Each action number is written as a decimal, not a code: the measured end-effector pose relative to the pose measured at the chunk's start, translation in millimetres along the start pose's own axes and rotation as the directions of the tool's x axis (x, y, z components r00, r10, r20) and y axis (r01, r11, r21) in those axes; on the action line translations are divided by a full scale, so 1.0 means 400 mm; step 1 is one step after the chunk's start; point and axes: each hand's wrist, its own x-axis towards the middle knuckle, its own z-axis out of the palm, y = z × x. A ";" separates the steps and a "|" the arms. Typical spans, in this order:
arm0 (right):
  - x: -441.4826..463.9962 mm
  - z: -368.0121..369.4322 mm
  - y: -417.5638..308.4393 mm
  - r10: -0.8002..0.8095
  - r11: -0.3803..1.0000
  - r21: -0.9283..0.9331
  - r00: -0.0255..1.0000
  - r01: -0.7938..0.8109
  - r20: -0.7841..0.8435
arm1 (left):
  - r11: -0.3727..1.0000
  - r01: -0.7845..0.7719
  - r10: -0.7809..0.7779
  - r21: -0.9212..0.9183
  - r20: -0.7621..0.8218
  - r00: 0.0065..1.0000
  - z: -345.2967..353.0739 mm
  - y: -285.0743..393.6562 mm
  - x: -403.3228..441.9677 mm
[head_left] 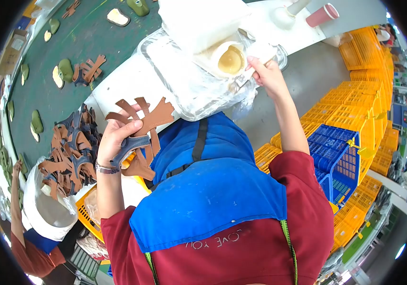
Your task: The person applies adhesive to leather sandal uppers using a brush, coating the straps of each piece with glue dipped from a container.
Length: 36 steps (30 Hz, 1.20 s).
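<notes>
My left hand [118, 137] is closed on a brown leather sandal upper [158, 114] with several straps and a dark blue band, held over the table edge near my apron. At the right of the plastic-wrapped tray [179, 90], my right hand [267, 76] has its fingers pinched beside a container of yellowish liquid [231, 60]. Whatever those fingers hold, perhaps a thin handle, is too small to make out. A pile of brown and dark blue uppers [72, 147] lies to the left of my left hand.
A green conveyor belt [87, 42] at the left carries green and white soles and some uppers. A red cup [322, 15] lies on the white table [118, 80]. Yellow crates [355, 95] and blue crates [329, 147] stand at the right. Another person [32, 251] is at lower left.
</notes>
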 end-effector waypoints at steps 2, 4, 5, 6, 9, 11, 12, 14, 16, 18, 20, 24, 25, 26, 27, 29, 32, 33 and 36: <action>-0.024 0.020 -0.033 0.025 0.984 0.170 0.981 -0.058 0.193 | 1.000 -0.016 0.016 0.016 0.050 0.999 0.001 -0.006 0.005; -0.036 0.058 -0.072 -0.096 0.915 0.403 0.958 -0.022 0.270 | 0.997 0.009 -0.016 0.077 0.091 0.996 -0.003 -0.005 0.006; -0.039 0.077 -0.088 -0.160 0.858 0.513 0.942 -0.014 0.295 | 0.995 -0.024 0.010 0.096 0.138 0.990 0.003 -0.008 0.011; -0.039 0.096 -0.098 -0.209 0.852 0.523 0.926 0.015 0.314 | 0.994 -0.013 -0.003 0.112 0.146 0.989 0.006 -0.006 0.009; -0.060 0.169 -0.146 -0.339 0.897 0.408 0.856 0.169 0.390 | 0.995 0.017 -0.035 0.103 0.175 0.984 0.027 0.003 0.003; -0.086 0.213 -0.176 -0.438 0.895 0.274 0.807 0.351 0.397 | 0.996 0.019 -0.038 0.090 0.212 0.977 0.032 -0.001 0.003; -0.098 0.236 -0.191 -0.500 0.866 0.205 0.761 0.457 0.414 | 0.996 0.008 -0.029 0.088 0.242 0.970 0.030 -0.006 0.005; -0.114 0.265 -0.209 -0.539 0.828 0.135 0.703 0.545 0.463 | 0.994 0.022 -0.048 0.105 0.253 0.966 0.033 -0.014 0.006; -0.104 0.289 -0.188 -0.551 0.805 0.110 0.665 0.584 0.505 | 0.993 0.033 -0.062 0.114 0.262 0.963 0.043 -0.006 -0.003; -0.100 0.295 -0.184 -0.494 0.797 0.002 0.651 0.603 0.577 | 0.992 0.041 -0.073 0.120 0.274 0.959 0.054 0.002 -0.011; -0.093 0.299 -0.182 -0.448 0.804 -0.068 0.677 0.591 0.583 | 0.992 0.047 -0.080 0.121 0.289 0.954 0.058 0.000 -0.013; -0.089 0.305 -0.187 -0.469 0.811 -0.067 0.714 0.581 0.520 | 0.994 0.055 -0.083 0.098 0.315 0.946 0.043 -0.016 -0.004; -0.089 0.305 -0.189 -0.498 0.810 -0.033 0.718 0.585 0.487 | 0.993 0.045 -0.077 0.106 0.324 0.943 0.038 -0.020 0.000; -0.089 0.305 -0.191 -0.525 0.808 0.001 0.720 0.589 0.453 | 0.993 0.035 -0.071 0.112 0.332 0.941 0.035 -0.022 0.002; -0.089 0.306 -0.194 -0.551 0.805 0.036 0.722 0.593 0.419 | 0.994 0.038 -0.071 0.106 0.328 0.942 0.037 -0.020 0.000; -0.098 0.300 -0.211 -0.536 0.811 0.052 0.703 0.583 0.468 | 0.995 0.043 -0.071 0.092 0.319 0.945 0.047 -0.010 -0.006; -0.098 0.308 -0.209 -0.413 0.803 -0.150 0.719 0.577 0.559 | 0.996 0.010 -0.041 0.093 0.334 0.942 0.053 -0.007 -0.012; -0.094 0.312 -0.203 -0.350 0.780 -0.253 0.734 0.573 0.582 | 0.993 0.027 -0.065 0.116 0.339 0.939 0.047 -0.010 -0.009; -0.059 0.313 -0.191 -0.417 0.806 -0.176 0.754 0.565 0.508 | 0.989 0.082 -0.121 0.122 0.353 0.928 0.031 -0.013 -0.002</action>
